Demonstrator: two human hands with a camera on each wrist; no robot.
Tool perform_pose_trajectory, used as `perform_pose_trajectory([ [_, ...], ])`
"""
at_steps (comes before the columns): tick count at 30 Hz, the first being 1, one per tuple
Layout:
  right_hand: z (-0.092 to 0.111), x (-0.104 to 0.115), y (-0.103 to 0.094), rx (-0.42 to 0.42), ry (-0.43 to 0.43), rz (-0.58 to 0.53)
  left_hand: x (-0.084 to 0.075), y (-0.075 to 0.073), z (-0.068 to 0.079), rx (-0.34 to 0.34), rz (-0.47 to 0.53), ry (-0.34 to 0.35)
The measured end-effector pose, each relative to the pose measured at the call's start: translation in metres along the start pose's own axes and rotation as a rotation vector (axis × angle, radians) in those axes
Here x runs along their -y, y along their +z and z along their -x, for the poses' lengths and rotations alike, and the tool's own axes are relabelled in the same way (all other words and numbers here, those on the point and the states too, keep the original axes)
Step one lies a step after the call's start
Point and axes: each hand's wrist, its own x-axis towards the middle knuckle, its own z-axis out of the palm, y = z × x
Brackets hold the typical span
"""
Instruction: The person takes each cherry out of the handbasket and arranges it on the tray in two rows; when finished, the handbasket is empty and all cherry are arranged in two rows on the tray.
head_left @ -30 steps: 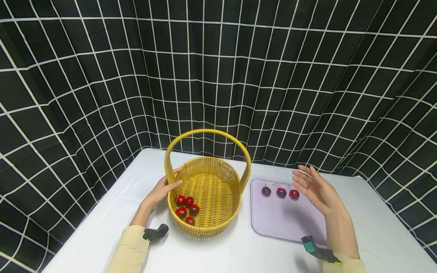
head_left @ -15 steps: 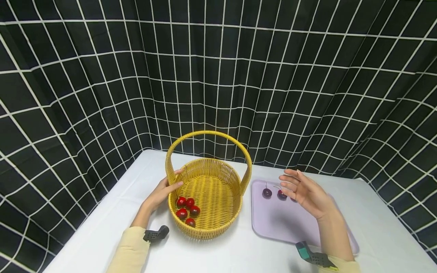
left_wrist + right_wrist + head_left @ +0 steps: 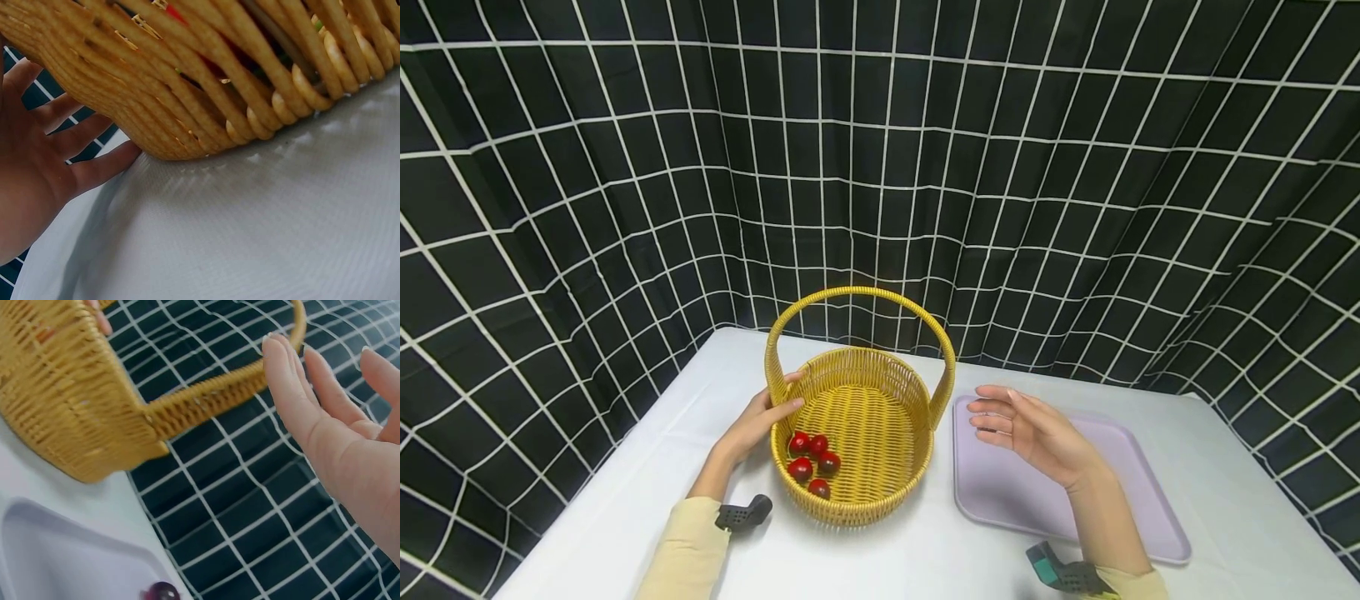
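My left hand (image 3: 758, 423) holds the left side of the yellow wicker basket (image 3: 917, 467) near the handle's base, thumb over the rim and fingers along the outer wall. In the left wrist view, spread fingers (image 3: 103, 167) reach round the woven side. Several red cherries (image 3: 800, 469) lie in the basket's near left part. My right hand (image 3: 1037, 433) hovers over the left part of the lilac tray (image 3: 1097, 492), fingers loosely bent and nothing in them. One dark cherry (image 3: 162, 591) shows on the tray in the right wrist view; my hand hides that spot in the head view.
The basket's tall arched handle (image 3: 859, 292) rises above its rim, left of my right hand. A white cloth (image 3: 910, 558) covers the table. Behind and at both sides hangs a black curtain (image 3: 880, 167) with white grid lines.
My right hand has moved left across the tray toward the basket, covering the cherries that showed earlier. My left hand and the basket have stayed in place.
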Motion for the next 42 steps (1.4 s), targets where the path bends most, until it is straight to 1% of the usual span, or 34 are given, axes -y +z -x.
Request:
perform_pose_trajectory([
  [3, -0.005, -0.006, 0.003, 0.017, 0.024, -0.016, 0.0, 0.0, 0.0, 0.007, -0.004, 0.012],
  [8, -0.01, -0.014, 0.007, 0.012, 0.054, -0.036, 0.001, -0.001, 0.0, 0.018, -0.004, 0.022],
  [14, -0.019, -0.025, 0.014, 0.024, 0.083, -0.045, 0.002, -0.002, -0.001, 0.007, -0.011, 0.007],
  [18, -0.025, -0.033, 0.02, 0.006, 0.127, -0.005, 0.003, -0.003, -0.001, 0.008, -0.006, 0.017],
  [22, -0.031, -0.04, 0.025, 0.003, 0.15, 0.03, 0.005, -0.003, -0.002, 0.005, -0.007, 0.028],
  [26, -0.036, -0.046, 0.03, 0.001, 0.185, 0.066, 0.005, -0.002, -0.003, 0.01, -0.001, 0.023],
  [31, -0.046, -0.054, 0.037, -0.023, 0.242, 0.121, 0.003, 0.001, -0.002, 0.013, 0.012, 0.021],
  [37, -0.063, -0.063, 0.048, -0.087, 0.338, 0.186, 0.0, 0.002, -0.001, 0.017, 0.023, 0.028],
  [42, -0.079, -0.07, 0.058, -0.103, 0.417, 0.257, 0.001, 0.001, -0.001, 0.01, 0.025, 0.017],
])
